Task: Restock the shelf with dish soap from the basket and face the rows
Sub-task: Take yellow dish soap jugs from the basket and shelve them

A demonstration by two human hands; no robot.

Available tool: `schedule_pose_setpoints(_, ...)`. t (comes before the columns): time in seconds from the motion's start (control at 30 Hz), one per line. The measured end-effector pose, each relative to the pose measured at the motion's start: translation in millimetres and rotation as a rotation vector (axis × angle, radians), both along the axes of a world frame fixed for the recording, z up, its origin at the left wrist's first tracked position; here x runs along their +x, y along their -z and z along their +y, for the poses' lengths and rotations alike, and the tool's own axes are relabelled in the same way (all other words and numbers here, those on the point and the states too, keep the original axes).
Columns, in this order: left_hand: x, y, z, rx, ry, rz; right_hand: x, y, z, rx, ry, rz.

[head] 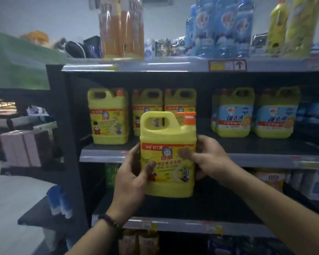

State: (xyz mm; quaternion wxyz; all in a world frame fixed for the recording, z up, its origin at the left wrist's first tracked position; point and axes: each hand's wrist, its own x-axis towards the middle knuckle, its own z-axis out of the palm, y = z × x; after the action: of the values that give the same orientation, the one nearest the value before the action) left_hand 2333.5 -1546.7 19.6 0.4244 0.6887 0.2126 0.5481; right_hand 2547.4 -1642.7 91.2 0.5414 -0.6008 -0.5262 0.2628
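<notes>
I hold a yellow dish soap jug with an orange pump cap upright in front of the middle shelf, label facing me. My left hand grips its lower left side and my right hand grips its right side, thumb on the label. Behind it on the shelf stand matching yellow jugs: one at the left and two more partly hidden by the held jug. The basket is out of view.
Two yellow jugs with blue labels stand at the right of the same shelf. Orange bottles and blue bottles fill the top shelf. Lower shelves hold more goods. A black upright post bounds the unit's left side.
</notes>
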Motion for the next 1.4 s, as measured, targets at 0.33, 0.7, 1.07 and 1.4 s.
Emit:
schedule_pose_setpoints(0.33,11.4,-81.2,89.6,0.078,-0.204,0.061,-1.1,-85.1,98.9,0.0,0.055,0.004)
schedule_pose_setpoints(0.7,34.9,-45.3,150.9,0.315,-0.35,0.462,29.1,-57.0,192.7,0.058,0.083,-0.14)
schedule_pose_setpoints(1.07,49.9,-43.4,147.0,0.228,-0.461,0.5,39.0,-45.2,215.0,0.071,0.139,-0.31)
schedule_pose_setpoints(1.4,9.6,8.6,55.1,0.469,-0.443,0.42,19.0,41.5,82.5,0.25,0.278,-0.197)
